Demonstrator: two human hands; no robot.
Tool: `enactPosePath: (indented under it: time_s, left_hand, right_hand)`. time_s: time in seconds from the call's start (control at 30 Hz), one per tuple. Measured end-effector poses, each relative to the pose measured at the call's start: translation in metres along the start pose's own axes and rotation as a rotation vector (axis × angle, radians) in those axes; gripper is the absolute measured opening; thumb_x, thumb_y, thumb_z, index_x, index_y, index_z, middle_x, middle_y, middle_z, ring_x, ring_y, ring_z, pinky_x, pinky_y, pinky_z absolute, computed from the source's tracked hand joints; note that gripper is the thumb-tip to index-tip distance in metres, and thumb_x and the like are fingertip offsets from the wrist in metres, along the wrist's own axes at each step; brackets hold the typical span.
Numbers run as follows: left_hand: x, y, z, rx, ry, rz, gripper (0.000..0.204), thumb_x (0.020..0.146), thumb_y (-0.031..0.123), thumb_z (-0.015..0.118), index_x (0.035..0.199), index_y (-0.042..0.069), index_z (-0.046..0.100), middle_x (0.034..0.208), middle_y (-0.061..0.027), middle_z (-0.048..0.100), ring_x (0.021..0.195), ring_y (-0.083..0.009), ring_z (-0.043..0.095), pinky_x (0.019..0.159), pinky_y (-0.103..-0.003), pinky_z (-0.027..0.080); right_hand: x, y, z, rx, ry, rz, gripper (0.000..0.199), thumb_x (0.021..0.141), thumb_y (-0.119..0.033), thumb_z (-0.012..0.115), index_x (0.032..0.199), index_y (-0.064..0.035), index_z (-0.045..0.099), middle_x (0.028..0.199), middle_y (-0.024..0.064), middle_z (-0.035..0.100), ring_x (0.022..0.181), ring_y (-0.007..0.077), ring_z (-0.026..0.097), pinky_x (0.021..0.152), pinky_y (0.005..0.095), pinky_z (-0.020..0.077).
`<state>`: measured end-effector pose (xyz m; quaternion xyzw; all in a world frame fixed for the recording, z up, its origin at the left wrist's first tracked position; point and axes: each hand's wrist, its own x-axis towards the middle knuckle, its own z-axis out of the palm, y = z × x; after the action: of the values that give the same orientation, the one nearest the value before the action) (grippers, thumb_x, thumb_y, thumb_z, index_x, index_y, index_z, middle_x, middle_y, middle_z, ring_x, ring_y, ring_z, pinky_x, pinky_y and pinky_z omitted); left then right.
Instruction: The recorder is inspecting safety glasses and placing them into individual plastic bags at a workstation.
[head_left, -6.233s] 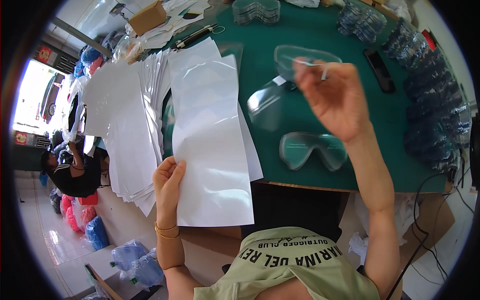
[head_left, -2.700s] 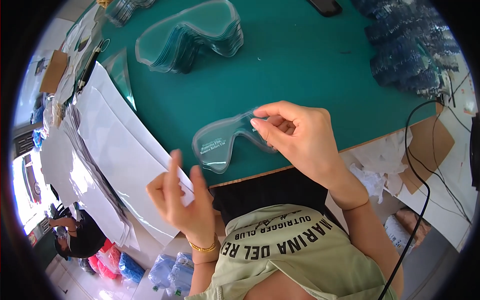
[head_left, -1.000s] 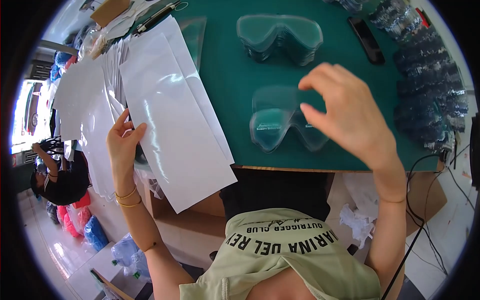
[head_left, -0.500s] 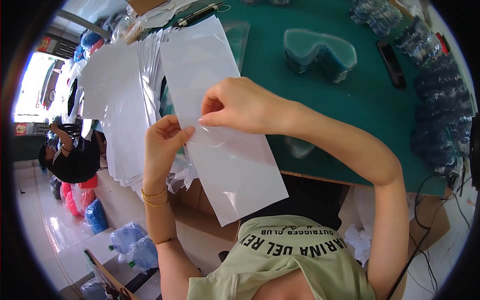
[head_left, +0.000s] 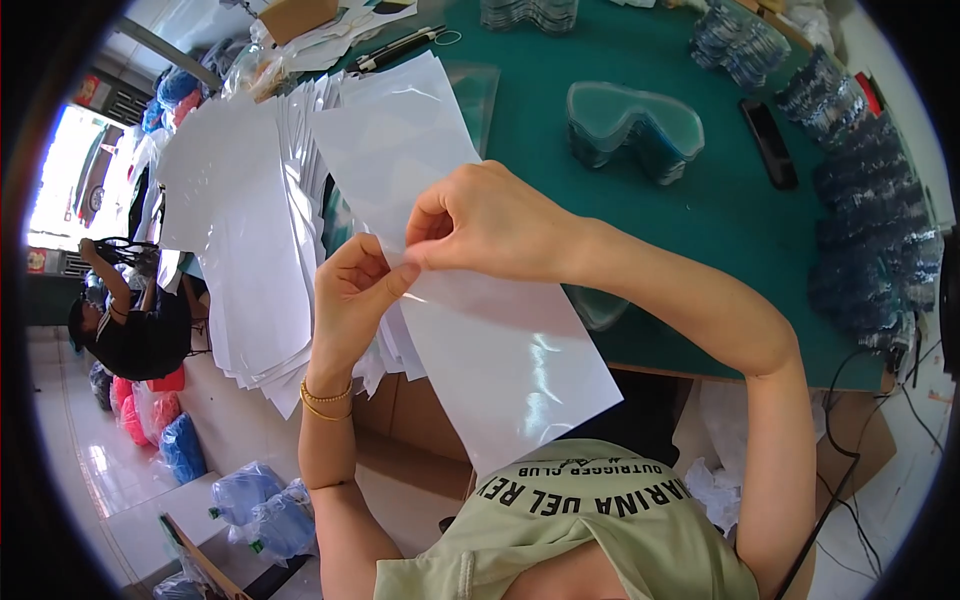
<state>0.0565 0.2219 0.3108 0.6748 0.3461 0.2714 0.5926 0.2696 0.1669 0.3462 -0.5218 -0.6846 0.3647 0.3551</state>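
Note:
A long white glossy sheet (head_left: 510, 350) slants from the green table down past its front edge to my shirt. My left hand (head_left: 352, 305) pinches the sheet's left edge between thumb and fingers. Right beside it, my right hand (head_left: 490, 225) is closed in a pinch on the same edge, its thumb close to my left thumb. The right hand and wrist cover the sheet's middle. To the left lies a thick, uneven stack of similar white sheets (head_left: 235, 230).
Goggle-shaped clear pieces (head_left: 635, 110) are stacked on the green table (head_left: 520, 90). A black phone (head_left: 768, 145) lies right of them. Rows of clear pieces (head_left: 870, 220) line the right side. A pen-like tool (head_left: 400, 47) lies at the back. Another person (head_left: 140, 325) sits far left.
Both hands have shifted slightly to the right, still pinching the sheet. The sheet's near end has swung right, and its glare has changed. The view has tilted a little.

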Motion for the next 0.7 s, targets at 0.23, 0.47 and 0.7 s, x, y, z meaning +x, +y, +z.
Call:
enactPosePath:
  time_s: [0.23,0.47,0.7]
  left_hand:
    - [-0.002,0.001,0.008,-0.015,-0.009,0.031,0.015,0.087,0.0,0.071,0.086,0.003,0.056,0.075,0.0025,0.058,0.067,-0.0018,0.052,0.059,-0.017,0.041]
    - [-0.023,0.002,0.005,-0.143,0.169,-0.115,0.007,0.096,0.006,0.058,0.1,0.0,0.058,0.08,-0.0003,0.067,0.069,-0.0005,0.055,0.062,-0.016,0.043]
    - [-0.021,-0.009,-0.02,-0.049,0.347,-0.141,0.013,0.095,0.011,0.063,0.102,0.001,0.058,0.069,0.0035,0.059,0.059,-0.001,0.047,0.056,-0.017,0.037]
  right_hand:
    - [-0.008,-0.002,-0.006,0.024,-0.003,-0.006,0.017,0.081,-0.015,0.07,0.083,0.0016,0.07,0.077,0.0132,0.07,0.072,0.021,0.068,0.07,0.0312,0.0522]
    - [-0.024,0.014,-0.04,0.602,0.19,0.038,0.013,0.086,-0.012,0.066,0.09,0.0,0.064,0.107,0.0152,0.068,0.095,0.0185,0.066,0.087,0.0289,0.053]
    - [-0.122,0.041,-0.121,1.548,0.339,-0.378,0.053,0.093,-0.01,0.055,0.136,0.0153,0.036,0.124,0.0202,0.055,0.113,0.0276,0.057,0.098,0.0323,0.0528]
